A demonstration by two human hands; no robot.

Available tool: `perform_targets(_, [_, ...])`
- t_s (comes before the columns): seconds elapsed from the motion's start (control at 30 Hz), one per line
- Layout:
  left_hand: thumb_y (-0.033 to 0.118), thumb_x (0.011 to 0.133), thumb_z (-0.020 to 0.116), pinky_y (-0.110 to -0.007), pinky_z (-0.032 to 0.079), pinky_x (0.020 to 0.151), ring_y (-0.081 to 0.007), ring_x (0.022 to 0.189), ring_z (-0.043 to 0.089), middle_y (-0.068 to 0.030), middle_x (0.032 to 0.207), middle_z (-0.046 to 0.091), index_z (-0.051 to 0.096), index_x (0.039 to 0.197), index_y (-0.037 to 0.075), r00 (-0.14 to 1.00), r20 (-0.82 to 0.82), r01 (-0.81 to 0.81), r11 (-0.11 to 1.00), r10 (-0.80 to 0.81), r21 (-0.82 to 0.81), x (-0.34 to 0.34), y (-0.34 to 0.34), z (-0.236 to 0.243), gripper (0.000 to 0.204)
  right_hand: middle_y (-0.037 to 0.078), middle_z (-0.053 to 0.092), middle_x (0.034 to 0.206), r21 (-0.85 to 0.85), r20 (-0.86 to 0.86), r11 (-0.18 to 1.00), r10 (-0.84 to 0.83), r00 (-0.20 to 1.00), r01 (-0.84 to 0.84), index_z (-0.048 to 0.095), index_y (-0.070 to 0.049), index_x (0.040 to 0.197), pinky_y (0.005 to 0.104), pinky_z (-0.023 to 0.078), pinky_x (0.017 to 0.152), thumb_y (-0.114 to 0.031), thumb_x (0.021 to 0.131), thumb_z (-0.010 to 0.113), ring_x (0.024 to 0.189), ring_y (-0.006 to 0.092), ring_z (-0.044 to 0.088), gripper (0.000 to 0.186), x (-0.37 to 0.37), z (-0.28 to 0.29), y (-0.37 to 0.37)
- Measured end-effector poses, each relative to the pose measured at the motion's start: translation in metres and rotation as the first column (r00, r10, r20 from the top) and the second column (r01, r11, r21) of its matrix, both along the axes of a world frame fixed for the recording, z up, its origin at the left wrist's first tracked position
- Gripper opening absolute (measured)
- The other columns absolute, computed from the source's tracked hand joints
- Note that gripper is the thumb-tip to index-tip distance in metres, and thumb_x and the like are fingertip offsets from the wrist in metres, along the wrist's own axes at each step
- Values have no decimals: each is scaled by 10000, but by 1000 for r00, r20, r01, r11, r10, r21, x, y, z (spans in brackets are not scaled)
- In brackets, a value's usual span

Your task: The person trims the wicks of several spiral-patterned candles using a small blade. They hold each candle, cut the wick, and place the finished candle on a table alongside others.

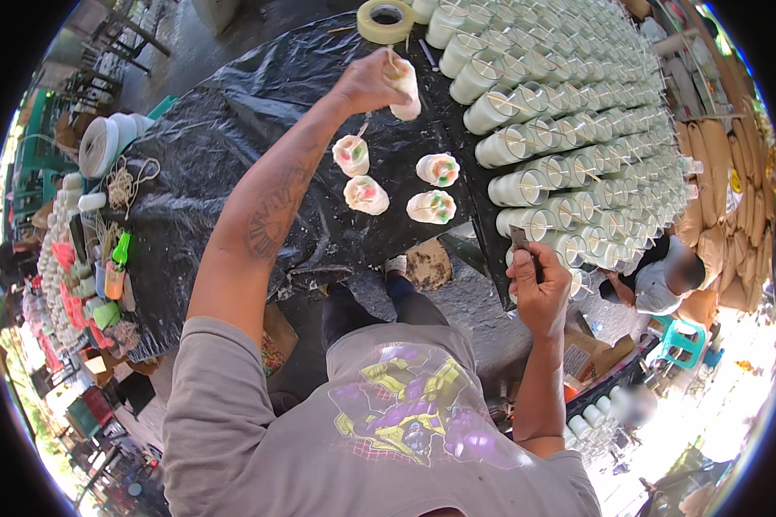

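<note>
My left hand [366,82] is closed around a white candle [405,93] with coloured patches, near the far end of the black plastic sheet [233,112]. A pale wick stands up at its top, by my fingers. Closer to me, a candle with red and green patches [351,155] and a whiter candle [366,196] are on the sheet. Two more multicoloured candles, one [438,170] behind the other [431,208], stand to their right. My right hand [541,291] grips a small knife-like tool with a flat blade [519,239], held upright beside the table's right edge.
Rows of glass jars with white wax [543,146] fill the right side, sticks across their tops. A tape roll [385,21] lies at the far edge. White spools [103,146] and string [134,183] are at left. A person [664,283] sits at right near a green stool [683,341].
</note>
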State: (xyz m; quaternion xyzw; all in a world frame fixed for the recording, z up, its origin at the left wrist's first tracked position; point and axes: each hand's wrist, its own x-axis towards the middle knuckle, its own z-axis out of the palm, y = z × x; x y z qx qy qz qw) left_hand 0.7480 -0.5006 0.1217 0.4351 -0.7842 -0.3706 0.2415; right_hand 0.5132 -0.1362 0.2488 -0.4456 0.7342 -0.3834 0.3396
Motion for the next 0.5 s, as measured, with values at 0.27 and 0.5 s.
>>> perform_targets(0.27, [234,700,931,-427,536,1054,-362,1228,674,-172,1282,700,633,1267,38,871,286,420,907,-399,-14,-57,19,0,670,12,682,747,24,44,996,-90,995,89,730,13,1133,253,468,612,-267,1066,747,675,59,566,288,-6,-9,6])
perform_targets(0.5, [299,682,953,-436,494,1152,-387,1343,606,-224,1422,621,444,1573,26,909,229,361,932,-349,-11,-55,21,-1,1062,-4,662,752,9,79,1000,-27,997,26,732,15,1134,252,462,612,-258,1069,746,687,55,557,281,-3,-7,-9])
